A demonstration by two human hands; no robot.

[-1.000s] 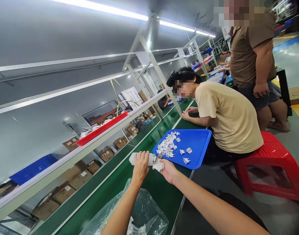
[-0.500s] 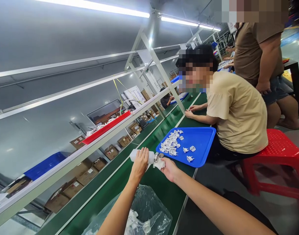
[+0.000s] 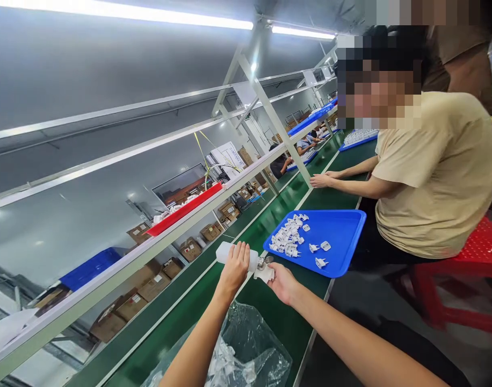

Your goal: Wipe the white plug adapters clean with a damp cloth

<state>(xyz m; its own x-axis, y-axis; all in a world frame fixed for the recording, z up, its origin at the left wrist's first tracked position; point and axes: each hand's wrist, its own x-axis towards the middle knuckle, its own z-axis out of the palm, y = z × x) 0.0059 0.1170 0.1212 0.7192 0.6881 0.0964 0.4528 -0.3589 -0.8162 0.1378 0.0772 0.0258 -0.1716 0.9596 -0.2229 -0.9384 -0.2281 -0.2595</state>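
My left hand (image 3: pixel 234 269) is wrapped over a translucent white bottle (image 3: pixel 226 252), which lies tilted on its side with its metal cap (image 3: pixel 262 262) pointing right. Against the cap is a white cloth (image 3: pixel 264 273), pinched in my right hand (image 3: pixel 283 282). Just beyond my hands a blue tray (image 3: pixel 342 231) holds many small white plug-like parts (image 3: pixel 288 236), heaped at its left, with a few apart at its middle. Below my left hand, a clear plastic bag (image 3: pixel 266 344) with white pieces inside rests on the green surface.
A person in a beige shirt (image 3: pixel 435 166) sits at the right on a red stool (image 3: pixel 467 274), hands over the green bench (image 3: pixel 214 317). A slanting shelf rail (image 3: pixel 189 215) crosses at left, bearing a red tray (image 3: pixel 185 210). Another person stands behind.
The view has shifted, so the seated person appears larger and farther right. That person's upper body has straightened. My hands keep hold of the bottle and cloth, almost unmoved.
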